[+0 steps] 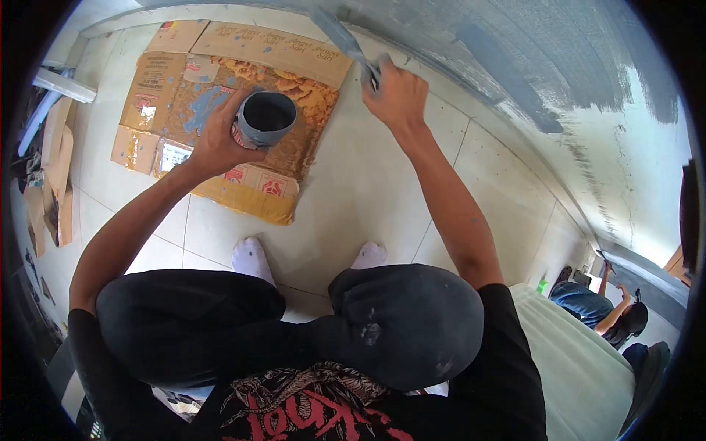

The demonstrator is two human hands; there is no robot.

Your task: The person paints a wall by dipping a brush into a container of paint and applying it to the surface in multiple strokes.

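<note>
Two hands grip apart, the left hand (218, 137) a cup (265, 138), the right hand (397, 92) a tool (340, 38), apparently coating the wall (559, 55), needing even strokes.

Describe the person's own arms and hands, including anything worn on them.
The left hand and right hand are bare and ungloved. The left sleeve and right sleeve are black and short, ending around the elbows. A small greyish speck marks the right forearm.
</note>
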